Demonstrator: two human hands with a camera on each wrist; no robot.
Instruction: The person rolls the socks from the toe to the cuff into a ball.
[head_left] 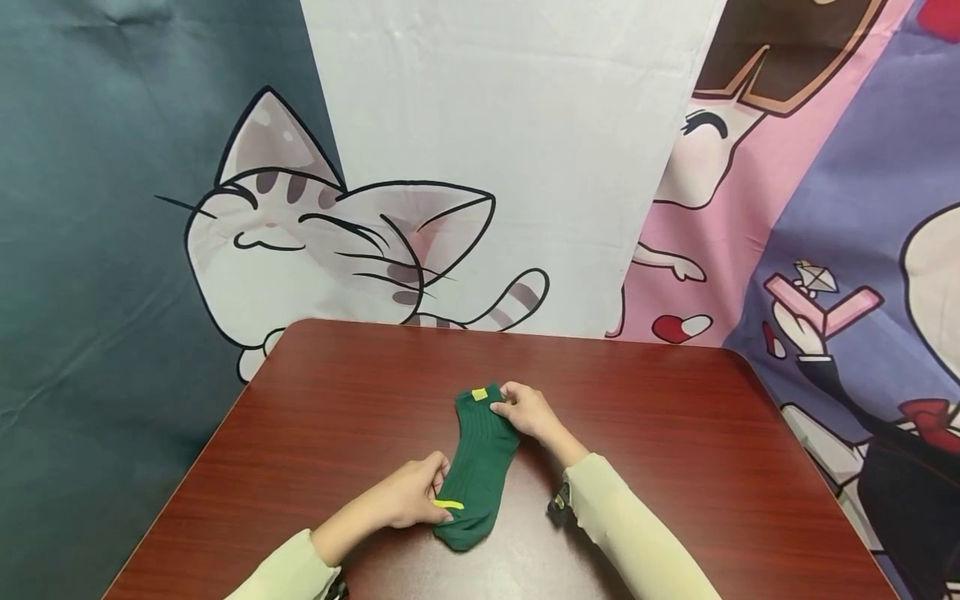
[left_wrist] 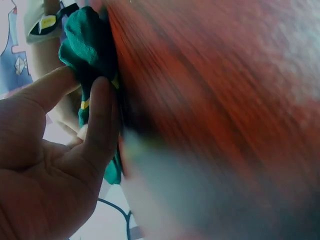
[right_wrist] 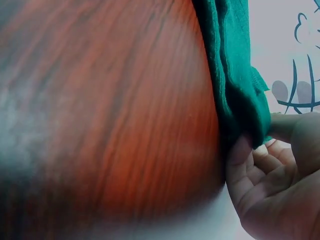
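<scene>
"Sock (head_left: 480, 467) first: where is it placed?"

"On the table (head_left: 337, 392), between the two hands. Its cuff (head_left: 468, 407) is met by the right hand (head_left: 528, 410), while its toe (head_left: 467, 536) is left just on the person's side of the left hand (head_left: 412, 493)."

"How is each hand set?"

"Narrow, in both cases. The edge near the yellow stripe (head_left: 448, 504) is pinched by the left hand, with the thumb laid on top; the cuff's corner is pinched by the right hand."

"And which step is in hand?"

"It is judged to be the laying flat, since both ends are held and the length is set fairly straight between the hands. For the next move, an even hold on every layer would seem to be called for, so that none is slipped out of line."

"What is counted?"

"Two hands, two sleeves (head_left: 637, 529), one table, and on the upper face one stripe and one yellow tag (head_left: 480, 394). One green sock is plainly shown. More than one layer (right_wrist: 235, 65) is seen beside the right hand from its wrist, but whether a second sock is tucked beneath cannot be told."
</scene>
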